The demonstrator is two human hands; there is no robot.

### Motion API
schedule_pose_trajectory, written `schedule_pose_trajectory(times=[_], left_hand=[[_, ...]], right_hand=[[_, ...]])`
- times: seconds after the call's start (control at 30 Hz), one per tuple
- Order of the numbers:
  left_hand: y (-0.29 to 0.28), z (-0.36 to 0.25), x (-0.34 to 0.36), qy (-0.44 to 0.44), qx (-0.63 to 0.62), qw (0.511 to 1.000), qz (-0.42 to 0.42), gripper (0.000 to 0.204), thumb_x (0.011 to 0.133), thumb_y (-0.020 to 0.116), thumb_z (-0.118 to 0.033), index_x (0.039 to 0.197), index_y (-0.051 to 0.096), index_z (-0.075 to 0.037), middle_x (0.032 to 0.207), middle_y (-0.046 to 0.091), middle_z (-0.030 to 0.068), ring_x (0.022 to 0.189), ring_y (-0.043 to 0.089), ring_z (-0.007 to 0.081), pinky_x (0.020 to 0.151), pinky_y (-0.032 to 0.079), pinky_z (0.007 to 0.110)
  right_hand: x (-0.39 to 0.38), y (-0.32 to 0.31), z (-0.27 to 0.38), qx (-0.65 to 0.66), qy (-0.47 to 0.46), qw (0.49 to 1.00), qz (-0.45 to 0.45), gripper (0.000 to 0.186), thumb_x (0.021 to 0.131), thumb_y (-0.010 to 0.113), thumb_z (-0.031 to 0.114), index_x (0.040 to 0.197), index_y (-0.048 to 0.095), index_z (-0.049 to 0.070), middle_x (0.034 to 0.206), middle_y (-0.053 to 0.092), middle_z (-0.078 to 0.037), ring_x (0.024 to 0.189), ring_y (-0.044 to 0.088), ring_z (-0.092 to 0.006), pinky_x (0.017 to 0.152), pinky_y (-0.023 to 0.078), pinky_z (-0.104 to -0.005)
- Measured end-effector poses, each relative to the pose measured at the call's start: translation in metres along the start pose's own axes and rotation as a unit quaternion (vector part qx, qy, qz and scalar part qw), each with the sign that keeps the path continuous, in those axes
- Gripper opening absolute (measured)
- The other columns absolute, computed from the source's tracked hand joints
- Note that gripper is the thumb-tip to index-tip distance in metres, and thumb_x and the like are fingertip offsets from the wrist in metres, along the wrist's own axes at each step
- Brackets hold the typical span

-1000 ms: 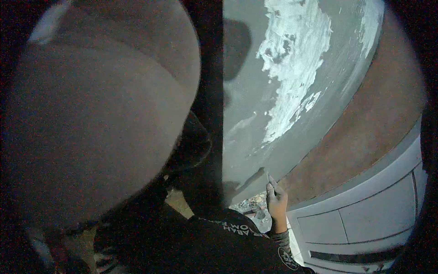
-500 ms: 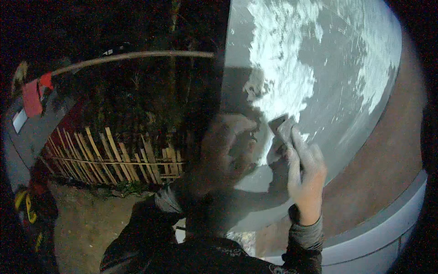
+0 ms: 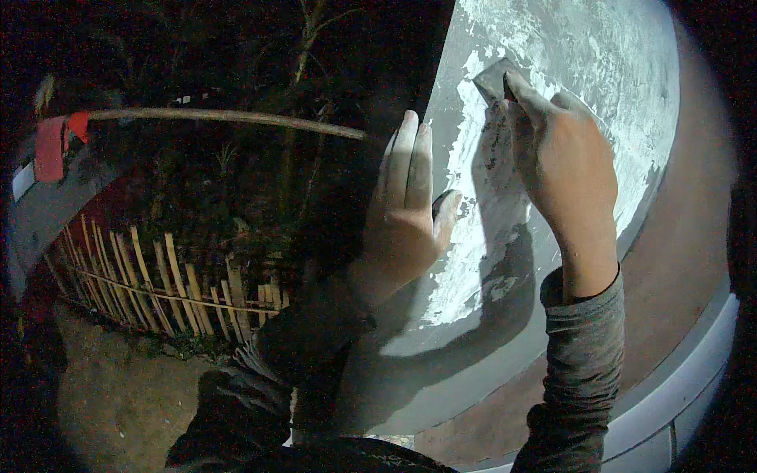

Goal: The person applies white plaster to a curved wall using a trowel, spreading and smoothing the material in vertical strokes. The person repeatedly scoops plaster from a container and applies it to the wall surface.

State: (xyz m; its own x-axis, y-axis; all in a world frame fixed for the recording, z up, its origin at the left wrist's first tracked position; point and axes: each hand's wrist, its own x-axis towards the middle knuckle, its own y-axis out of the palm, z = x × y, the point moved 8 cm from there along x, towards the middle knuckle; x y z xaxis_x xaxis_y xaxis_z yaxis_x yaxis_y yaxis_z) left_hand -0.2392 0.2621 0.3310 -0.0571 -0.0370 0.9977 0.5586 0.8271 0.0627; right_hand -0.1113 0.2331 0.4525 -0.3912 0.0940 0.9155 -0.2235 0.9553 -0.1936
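Observation:
A grey wall (image 3: 505,339) on my right carries ragged, streaky patches of white putty (image 3: 465,260). High on the wall, my right hand (image 3: 564,158) grips a flat, grey, square-cornered scraper (image 3: 493,79), its face lying against the white area. The index finger presses along the tool; the other fingers curl behind it, partly hidden. Lower and to the left, my left hand (image 3: 406,209) is held up beside the wall's left edge with fingers stretched and thumb apart, holding nothing. Whether its palm touches the wall I cannot tell. White dust covers its fingers.
A brown band (image 3: 670,260) and a pale curved ledge (image 3: 678,394) border the wall at right and below. To the left stands a low bamboo fence (image 3: 173,284) on bare ground (image 3: 126,386). A pole (image 3: 229,116) crosses the dark background, with red cloth (image 3: 50,150) at its end.
My right hand has moved up the wall with the scraper. My left hand has come up into the light, fingers now pointing upward. The view has shifted somewhat.

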Motion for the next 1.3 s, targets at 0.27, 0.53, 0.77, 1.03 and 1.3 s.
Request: schedule_pose_trajectory(times=[0.27, 0.53, 0.77, 1.03, 1.3], left_hand=[[0.003, 0.001, 0.001, -0.016, -0.017, 1.0, 0.01, 0.089, 0.085, 0.076, -0.011, 0.155, 0.026, 0.012, 0.16, 0.031, 0.0309, 0.141, 0.045, 0.0463, 0.115, 0.042, 0.043], [0.007, 0.006, -0.002, -0.022, -0.031, 0.999, 0.011, 0.091, 0.085, 0.076, -0.009, 0.157, 0.023, 0.011, 0.161, 0.03, 0.0309, 0.141, 0.045, 0.0466, 0.116, 0.041, 0.043], [0.0, -0.002, -0.001, -0.003, 0.029, 0.999, -0.012, 0.09, 0.085, 0.075, -0.009, 0.156, 0.024, 0.012, 0.16, 0.031, 0.0312, 0.141, 0.045, 0.0462, 0.116, 0.041, 0.042], [-0.002, -0.004, -0.003, 0.007, 0.024, 0.999, -0.019, 0.083, 0.089, 0.073, -0.01, 0.154, 0.027, 0.014, 0.159, 0.033, 0.0321, 0.14, 0.047, 0.0454, 0.114, 0.044, 0.041], [-0.002, -0.004, -0.005, 0.014, 0.008, 0.999, -0.028, 0.079, 0.088, 0.073, -0.008, 0.15, 0.032, 0.018, 0.156, 0.035, 0.0338, 0.14, 0.047, 0.0441, 0.115, 0.043, 0.04]], right_hand=[[0.021, 0.009, 0.002, -0.039, -0.026, 0.999, 0.013, 0.03, 0.099, 0.057, 0.023, 0.123, 0.072, 0.016, 0.097, 0.067, -0.022, 0.088, 0.067, -0.0434, 0.077, 0.054, -0.0519], [0.02, 0.004, 0.005, -0.058, 0.044, 0.991, 0.109, 0.028, 0.099, 0.059, 0.026, 0.114, 0.075, 0.009, 0.095, 0.068, -0.021, 0.088, 0.068, -0.0429, 0.076, 0.055, -0.0504], [0.035, 0.003, 0.009, -0.047, -0.083, 0.995, 0.018, 0.028, 0.093, 0.051, 0.014, 0.092, 0.075, -0.001, 0.089, 0.072, -0.023, 0.08, 0.071, -0.0435, 0.076, 0.059, -0.052], [0.044, 0.002, 0.007, -0.037, -0.056, 0.997, 0.03, 0.025, 0.093, 0.056, 0.016, 0.099, 0.071, -0.003, 0.094, 0.069, -0.027, 0.087, 0.068, -0.0464, 0.078, 0.055, -0.053], [0.037, -0.006, 0.012, -0.031, -0.033, 0.998, 0.048, 0.027, 0.093, 0.053, 0.016, 0.094, 0.07, -0.005, 0.091, 0.07, -0.029, 0.087, 0.07, -0.0471, 0.079, 0.055, -0.0549]])
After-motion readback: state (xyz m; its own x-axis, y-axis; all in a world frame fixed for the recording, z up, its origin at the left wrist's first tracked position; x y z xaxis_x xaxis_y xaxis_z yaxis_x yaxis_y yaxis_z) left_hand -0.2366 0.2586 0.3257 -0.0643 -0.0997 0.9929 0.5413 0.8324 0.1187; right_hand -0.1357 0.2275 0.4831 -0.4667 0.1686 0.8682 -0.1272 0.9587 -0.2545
